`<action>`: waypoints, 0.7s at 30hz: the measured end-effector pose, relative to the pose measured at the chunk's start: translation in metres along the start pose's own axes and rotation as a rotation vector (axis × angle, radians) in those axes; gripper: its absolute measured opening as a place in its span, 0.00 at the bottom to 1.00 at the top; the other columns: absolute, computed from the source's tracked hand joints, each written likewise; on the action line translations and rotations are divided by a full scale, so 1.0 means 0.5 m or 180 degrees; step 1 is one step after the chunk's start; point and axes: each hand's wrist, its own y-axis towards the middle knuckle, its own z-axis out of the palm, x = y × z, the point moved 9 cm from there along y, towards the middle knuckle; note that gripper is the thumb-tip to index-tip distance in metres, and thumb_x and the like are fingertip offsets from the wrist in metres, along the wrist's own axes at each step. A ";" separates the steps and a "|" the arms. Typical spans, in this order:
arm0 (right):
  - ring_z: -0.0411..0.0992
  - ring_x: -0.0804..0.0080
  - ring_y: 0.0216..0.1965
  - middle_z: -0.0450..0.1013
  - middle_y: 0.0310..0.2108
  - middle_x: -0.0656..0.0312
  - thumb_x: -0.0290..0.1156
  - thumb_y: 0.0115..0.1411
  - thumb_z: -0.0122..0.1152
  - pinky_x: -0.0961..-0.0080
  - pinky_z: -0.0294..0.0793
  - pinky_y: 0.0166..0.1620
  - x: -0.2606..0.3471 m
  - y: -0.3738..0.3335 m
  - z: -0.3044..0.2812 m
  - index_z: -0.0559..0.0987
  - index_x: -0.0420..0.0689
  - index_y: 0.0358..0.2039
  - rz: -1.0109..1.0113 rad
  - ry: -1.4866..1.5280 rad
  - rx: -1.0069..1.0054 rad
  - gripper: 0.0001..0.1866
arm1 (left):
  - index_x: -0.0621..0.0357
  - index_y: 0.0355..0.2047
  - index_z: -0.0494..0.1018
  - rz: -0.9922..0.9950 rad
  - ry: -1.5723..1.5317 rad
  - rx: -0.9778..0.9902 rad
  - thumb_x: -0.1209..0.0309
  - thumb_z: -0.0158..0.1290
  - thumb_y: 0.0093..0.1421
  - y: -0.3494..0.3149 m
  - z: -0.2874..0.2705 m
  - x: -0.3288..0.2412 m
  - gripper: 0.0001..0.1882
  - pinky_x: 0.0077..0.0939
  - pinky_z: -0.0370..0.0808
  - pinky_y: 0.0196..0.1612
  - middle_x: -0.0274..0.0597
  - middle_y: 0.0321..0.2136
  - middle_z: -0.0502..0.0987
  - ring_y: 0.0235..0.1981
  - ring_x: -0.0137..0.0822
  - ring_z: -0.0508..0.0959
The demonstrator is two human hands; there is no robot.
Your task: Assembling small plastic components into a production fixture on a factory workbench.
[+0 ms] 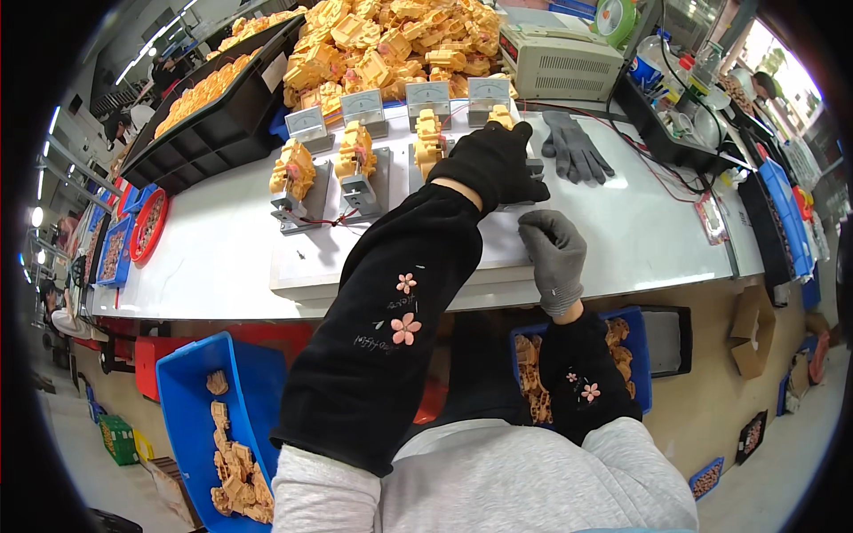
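Several test stands line the white table, each with a small dial meter behind it. Yellow-orange molded plastic parts sit on them, such as the part on the leftmost stand (293,171) and the one beside it (355,149). My left hand (498,164), in a black glove, reaches across to the rightmost stand. Its fingers close around a yellow plastic part (500,115), mostly hidden by the glove. Near the table's front edge, my right hand (555,258) wears a grey glove. Its fingers are curled together, and what they hold, if anything, is hidden.
A heap of yellow parts (391,40) rises at the back, beside a black crate (213,115) of more parts. An instrument box (564,62) and a loose grey glove (573,147) are at right. Below the table, a blue bin (191,391) holds parts. Wires cross the tabletop.
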 end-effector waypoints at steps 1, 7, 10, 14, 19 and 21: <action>0.67 0.83 0.22 0.72 0.23 0.64 0.20 0.49 0.55 0.85 0.67 0.27 0.001 -0.001 0.007 0.75 0.37 0.28 -0.0002 0.0027 0.0032 0.04 | 0.57 0.52 0.59 -0.0036 0.0020 -0.0007 0.43 0.58 0.36 -0.006 -0.006 0.006 0.46 0.37 0.69 0.45 0.59 0.41 0.69 0.43 0.51 0.72; 0.67 0.83 0.23 0.72 0.22 0.65 0.21 0.50 0.55 0.86 0.67 0.27 0.007 -0.003 0.014 0.75 0.37 0.29 -0.0033 0.0066 0.0017 0.05 | 0.58 0.53 0.58 0.0146 -0.0001 0.0357 0.42 0.58 0.35 0.001 -0.016 0.013 0.49 0.34 0.68 0.47 0.58 0.44 0.69 0.45 0.51 0.71; 0.67 0.83 0.23 0.71 0.22 0.66 0.21 0.50 0.55 0.86 0.67 0.27 -0.007 -0.003 0.011 0.75 0.37 0.29 0.0066 0.0067 -0.0012 0.05 | 0.60 0.53 0.58 0.0139 -0.0282 0.0622 0.42 0.60 0.32 0.006 -0.008 0.028 0.51 0.32 0.68 0.47 0.56 0.43 0.70 0.44 0.47 0.72; 0.66 0.84 0.23 0.71 0.22 0.66 0.21 0.50 0.55 0.86 0.66 0.28 -0.001 -0.004 0.015 0.75 0.37 0.29 -0.0070 0.0131 0.0027 0.05 | 0.60 0.52 0.60 0.0368 -0.0591 0.0264 0.43 0.61 0.31 0.000 -0.008 0.037 0.50 0.32 0.68 0.47 0.57 0.42 0.71 0.44 0.48 0.72; 0.66 0.85 0.23 0.71 0.22 0.67 0.22 0.50 0.55 0.87 0.66 0.28 0.002 -0.004 0.011 0.75 0.37 0.29 -0.0139 0.0115 -0.0011 0.05 | 0.61 0.52 0.61 0.0352 -0.0629 0.0243 0.44 0.62 0.30 -0.001 -0.012 0.031 0.50 0.31 0.68 0.47 0.58 0.42 0.71 0.44 0.49 0.72; 0.65 0.85 0.24 0.71 0.23 0.67 0.22 0.50 0.55 0.86 0.66 0.28 0.003 -0.004 0.012 0.75 0.37 0.29 -0.0107 0.0089 0.0008 0.05 | 0.61 0.52 0.61 0.0380 -0.0673 0.0216 0.44 0.63 0.30 0.000 -0.013 0.035 0.51 0.31 0.68 0.48 0.58 0.42 0.71 0.44 0.49 0.72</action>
